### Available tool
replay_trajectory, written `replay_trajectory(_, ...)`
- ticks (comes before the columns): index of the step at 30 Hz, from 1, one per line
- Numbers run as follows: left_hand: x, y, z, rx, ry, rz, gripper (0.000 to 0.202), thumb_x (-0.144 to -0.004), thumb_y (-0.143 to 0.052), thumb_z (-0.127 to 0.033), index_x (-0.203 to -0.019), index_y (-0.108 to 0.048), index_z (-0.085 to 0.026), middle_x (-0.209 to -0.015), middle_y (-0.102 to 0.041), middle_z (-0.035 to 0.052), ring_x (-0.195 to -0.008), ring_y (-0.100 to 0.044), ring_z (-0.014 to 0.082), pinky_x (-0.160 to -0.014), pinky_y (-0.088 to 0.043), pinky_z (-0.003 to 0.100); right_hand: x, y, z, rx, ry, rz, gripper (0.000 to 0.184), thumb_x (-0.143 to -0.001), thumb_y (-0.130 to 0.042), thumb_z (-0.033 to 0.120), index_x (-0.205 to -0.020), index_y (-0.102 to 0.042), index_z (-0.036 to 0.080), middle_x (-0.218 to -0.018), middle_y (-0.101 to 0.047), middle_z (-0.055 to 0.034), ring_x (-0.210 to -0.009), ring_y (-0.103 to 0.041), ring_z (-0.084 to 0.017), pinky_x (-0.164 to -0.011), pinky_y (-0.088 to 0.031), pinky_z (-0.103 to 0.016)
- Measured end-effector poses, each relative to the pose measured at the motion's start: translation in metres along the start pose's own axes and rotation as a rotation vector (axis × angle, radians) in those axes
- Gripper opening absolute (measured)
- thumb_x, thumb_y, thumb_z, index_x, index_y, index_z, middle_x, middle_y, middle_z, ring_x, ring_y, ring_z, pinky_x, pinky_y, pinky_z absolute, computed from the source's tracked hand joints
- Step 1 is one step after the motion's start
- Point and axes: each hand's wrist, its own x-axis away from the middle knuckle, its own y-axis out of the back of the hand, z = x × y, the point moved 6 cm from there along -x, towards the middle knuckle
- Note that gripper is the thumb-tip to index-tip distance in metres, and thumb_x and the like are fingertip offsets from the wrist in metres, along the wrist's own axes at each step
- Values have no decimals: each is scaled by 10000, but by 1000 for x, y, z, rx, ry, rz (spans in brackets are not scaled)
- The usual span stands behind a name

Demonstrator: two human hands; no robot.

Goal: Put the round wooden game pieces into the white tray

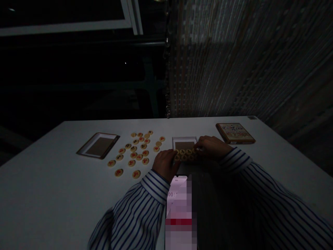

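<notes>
Nearest the camera, a lit phone (179, 194) lies at the bottom edge, its screen mostly pixelated, between the left sleeve (135, 211) and the right sleeve (262, 184), both white with dark stripes. Just beyond the phone's top end, two rows of discs (186, 155), pale with dark characters, stand side by side at the near part of an open box (184, 138) with a white rim and a brown floor; it is too dark to tell how fully they sit within its walls. The left hand (164, 163) is at the left end of the rows, its fingers bent and the thumb apart from them, touching the end discs. The right hand (212, 147) is at the right end, its fingers curled and close together by the upper row. Whether either hand's fingers grip a disc I cannot tell. To the left, loose discs (139, 157) lie scattered flat on the white desk (65, 194), many with red characters, some with black, a few blank. Beyond them to the left is a tray (97, 146) with its hollow side up; to the right is a closed case (235, 133) with a printed top. A strand curtain (221, 59) hangs behind.
</notes>
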Motion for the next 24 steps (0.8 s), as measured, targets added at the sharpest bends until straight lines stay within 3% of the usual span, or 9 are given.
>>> replay_trajectory(24,0,-4,3,-23,-9,31,345,-711,-590,-255,-1034,-556,-141,-1037,-611,101,-948,-552,233,-831,-446,410,1,2,2,-10,-23,48,287,-739,-507,335,-985,-629,249,-916,-616,-58,-867,-549,-198,-712,-384,-296)
